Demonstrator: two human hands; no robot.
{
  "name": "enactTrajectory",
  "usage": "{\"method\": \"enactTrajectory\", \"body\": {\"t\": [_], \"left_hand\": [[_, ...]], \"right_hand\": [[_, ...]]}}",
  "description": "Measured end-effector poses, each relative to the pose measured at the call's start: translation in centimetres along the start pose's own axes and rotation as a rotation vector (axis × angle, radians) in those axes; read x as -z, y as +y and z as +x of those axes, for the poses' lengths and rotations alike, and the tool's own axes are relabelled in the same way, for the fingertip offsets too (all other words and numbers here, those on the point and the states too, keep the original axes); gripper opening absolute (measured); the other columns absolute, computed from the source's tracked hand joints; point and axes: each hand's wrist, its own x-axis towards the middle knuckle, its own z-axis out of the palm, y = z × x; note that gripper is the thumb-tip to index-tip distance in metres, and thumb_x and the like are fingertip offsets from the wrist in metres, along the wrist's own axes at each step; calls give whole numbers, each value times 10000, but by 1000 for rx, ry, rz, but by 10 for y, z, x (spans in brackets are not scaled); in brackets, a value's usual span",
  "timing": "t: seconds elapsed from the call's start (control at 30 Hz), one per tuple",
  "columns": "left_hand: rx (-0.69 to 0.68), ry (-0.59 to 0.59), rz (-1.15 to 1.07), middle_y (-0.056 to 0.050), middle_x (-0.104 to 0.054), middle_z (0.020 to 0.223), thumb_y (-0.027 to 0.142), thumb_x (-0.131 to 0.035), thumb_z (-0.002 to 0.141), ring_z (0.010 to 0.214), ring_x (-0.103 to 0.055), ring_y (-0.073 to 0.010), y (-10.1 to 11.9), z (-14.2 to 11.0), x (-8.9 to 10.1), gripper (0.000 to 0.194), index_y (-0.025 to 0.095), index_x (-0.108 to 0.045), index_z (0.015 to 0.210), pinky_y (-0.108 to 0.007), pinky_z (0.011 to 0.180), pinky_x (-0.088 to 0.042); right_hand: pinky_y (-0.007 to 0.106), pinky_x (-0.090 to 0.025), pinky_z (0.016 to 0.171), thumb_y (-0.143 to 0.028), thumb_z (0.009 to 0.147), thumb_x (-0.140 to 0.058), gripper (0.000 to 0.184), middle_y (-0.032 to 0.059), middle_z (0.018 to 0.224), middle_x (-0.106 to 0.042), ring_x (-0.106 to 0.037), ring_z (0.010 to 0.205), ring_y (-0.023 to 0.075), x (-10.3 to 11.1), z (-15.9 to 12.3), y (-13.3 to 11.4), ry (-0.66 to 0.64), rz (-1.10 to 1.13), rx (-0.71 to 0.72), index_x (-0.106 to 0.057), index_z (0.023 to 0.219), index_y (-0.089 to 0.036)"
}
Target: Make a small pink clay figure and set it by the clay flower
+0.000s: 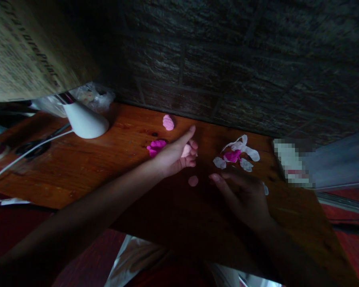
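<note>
Pale pink clay-like material (186, 150) lies in my left hand (176, 157), whose fingers curl around it while the thumb points up and away. To the right, my right hand (247, 197) is over the table in shadow, thumb and forefinger extended with their tips close together and a gap behind them; nothing shows between them. Between the hands is a small flat pink disc (193, 181). Just behind my left wrist sits a magenta piece (156, 147), and farther back a pink lump (168, 122). Beyond my right hand, thin white pieces (251, 153) surround another magenta piece (232, 156).
The wooden table (131, 131) meets a dark brick-patterned wall (197, 67). On the left stand a white lamp base (86, 121) with a cable (26, 151), a printed shade (26, 52) and crumpled clear plastic (92, 95). A blurred-out pale object (293, 165) is at right.
</note>
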Motion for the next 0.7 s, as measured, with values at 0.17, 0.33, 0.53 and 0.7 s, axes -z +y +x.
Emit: {"method": "enactTrajectory", "body": {"t": [0.17, 0.33, 0.53, 0.7], "left_hand": [[-36, -95, -43, 69, -282, 334, 623, -486, 1014, 240, -182, -28, 7, -7, 0, 742, 193, -303, 437, -170, 297, -165], [-23, -189, -63, 68, -283, 344, 665, -517, 979, 258, -208, -27, 10, -5, 6, 746, 192, -326, 435, -159, 289, -179], [-33, -154, -8, 9, -691, 723, 264, -760, 924, 551, -628, -48, 0, 0, 9, 162, 138, -701, 840, -133, 504, -476], [-100, -92, -119, 85, -436, 442, 361, -706, 971, 330, -309, 4, 3, -2, 7, 389, 145, -634, 655, -116, 370, -323]], "right_hand": [[200, -457, 526, -199, 970, -676, 209, -33, 645, -699, -642, 542, 100, -1, 2, -3, -54, 36, 4, -692, 762, -203], [180, -462, 530, -185, 967, -679, 220, -42, 636, -708, -651, 539, 89, -2, 1, -3, -71, 76, -25, -693, 748, -204], [193, -468, 526, -215, 978, -666, 221, -40, 631, -711, -652, 524, 95, -3, 2, -2, -109, 90, -50, -709, 762, -210], [219, -469, 499, -290, 1008, -624, 300, -23, 607, -715, -642, 497, 111, -4, 3, -3, -160, 90, -86, -706, 729, -216]]}}
